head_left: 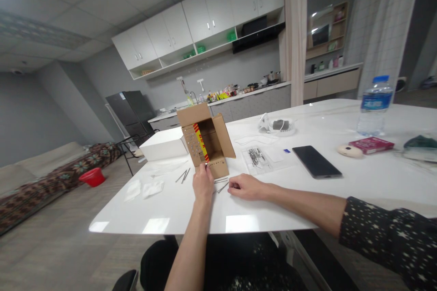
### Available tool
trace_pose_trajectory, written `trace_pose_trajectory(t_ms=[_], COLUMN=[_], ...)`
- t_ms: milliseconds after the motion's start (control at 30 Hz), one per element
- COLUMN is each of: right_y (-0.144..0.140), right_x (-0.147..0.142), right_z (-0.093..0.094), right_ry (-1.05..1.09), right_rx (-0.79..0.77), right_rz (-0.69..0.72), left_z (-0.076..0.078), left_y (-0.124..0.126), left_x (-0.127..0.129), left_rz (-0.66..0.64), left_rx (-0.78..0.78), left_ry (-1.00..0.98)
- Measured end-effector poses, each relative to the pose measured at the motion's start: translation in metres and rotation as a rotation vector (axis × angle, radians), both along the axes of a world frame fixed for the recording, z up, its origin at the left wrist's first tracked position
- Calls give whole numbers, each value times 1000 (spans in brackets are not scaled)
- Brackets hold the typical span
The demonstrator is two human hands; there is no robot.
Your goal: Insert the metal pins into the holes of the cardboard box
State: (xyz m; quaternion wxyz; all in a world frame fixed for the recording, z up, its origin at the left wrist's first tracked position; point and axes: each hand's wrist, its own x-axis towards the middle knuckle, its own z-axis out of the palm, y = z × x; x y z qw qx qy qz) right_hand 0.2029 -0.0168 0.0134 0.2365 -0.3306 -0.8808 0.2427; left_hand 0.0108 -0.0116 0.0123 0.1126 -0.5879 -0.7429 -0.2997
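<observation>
A small cardboard box (221,169) stands open on the white table, its flaps spread and a yellow and red strip of tape down its front. My left hand (203,183) is at the box's lower front edge, thumb and fingers pinched together; what they hold, if anything, is too small to name. To its right my right hand (248,187) rests on the table with curled fingers, and I cannot make out what is in them. Thin grey metal rods (222,187) lie between my hands. More thin rods (184,175) are left of the box.
Right of the box lies a clear plastic bag of small metal pieces (256,158). Beyond it are a phone (317,162), a white device (281,126), a maroon box (372,145) and a water bottle (373,119). A white box (163,146) and tissues (153,189) are at left.
</observation>
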Motion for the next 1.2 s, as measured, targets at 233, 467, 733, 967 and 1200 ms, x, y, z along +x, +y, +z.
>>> trace_pose_trajectory(t_ms=[233, 467, 733, 967, 1200], right_y=[-2, -2, -3, -3, -2], right_x=[1, 1, 0, 0, 1], right_z=[3, 4, 4, 6, 3], right_ry=[-9, -4, -10, -16, -16], right_rx=[-7, -6, 2, 8, 2], right_rz=[1, 0, 0, -1, -3], left_z=[-1, -2, -2, -4, -8], left_y=[0, 0, 0, 3, 6], left_x=[-1, -1, -5, -8, -12], left_rz=[47, 40, -38, -147, -168], left_rx=[25, 73, 63, 198, 179], left_ry=[60, 98, 43, 2, -76])
